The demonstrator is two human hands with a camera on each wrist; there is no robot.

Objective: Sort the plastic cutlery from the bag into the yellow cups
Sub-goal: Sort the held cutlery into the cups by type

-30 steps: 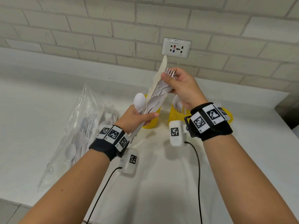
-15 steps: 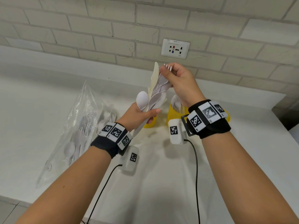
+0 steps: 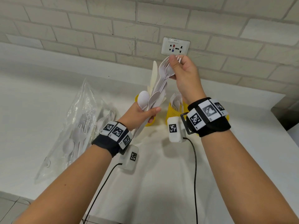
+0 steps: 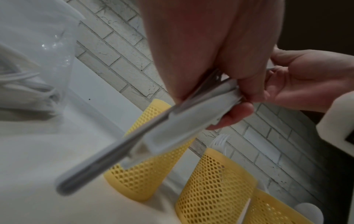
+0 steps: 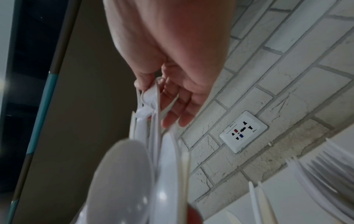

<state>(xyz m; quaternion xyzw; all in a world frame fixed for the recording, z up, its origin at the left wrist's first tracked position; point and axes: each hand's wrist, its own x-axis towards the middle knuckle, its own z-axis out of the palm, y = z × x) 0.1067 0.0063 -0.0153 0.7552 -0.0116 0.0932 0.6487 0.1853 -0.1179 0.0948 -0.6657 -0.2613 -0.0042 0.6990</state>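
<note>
My left hand [image 3: 142, 113] grips a mixed bundle of white plastic cutlery [image 3: 156, 96] by the handles [image 4: 184, 121]; spoon bowls and a cream knife stick up from it. Above, my right hand [image 3: 176, 68] pinches the heads of a few forks [image 3: 165, 68] at the top of the bundle [image 5: 151, 97]. Three yellow mesh cups stand at the wall: the left cup [image 4: 147, 171], the middle cup [image 4: 212, 186] holding forks, and a right cup [image 4: 272, 212]. The clear bag [image 3: 72, 126] with more cutlery lies on the counter at my left.
A white counter [image 3: 32, 97] runs to a brick wall with a socket plate [image 3: 175, 46]. Black cables [image 3: 195, 167] hang from both wrist cameras. The counter's right end [image 3: 278, 104] borders a dark gap.
My right hand has risen with the fork heads, drawing the forks up out of the bundle. My left hand stays low, holding the rest.
</note>
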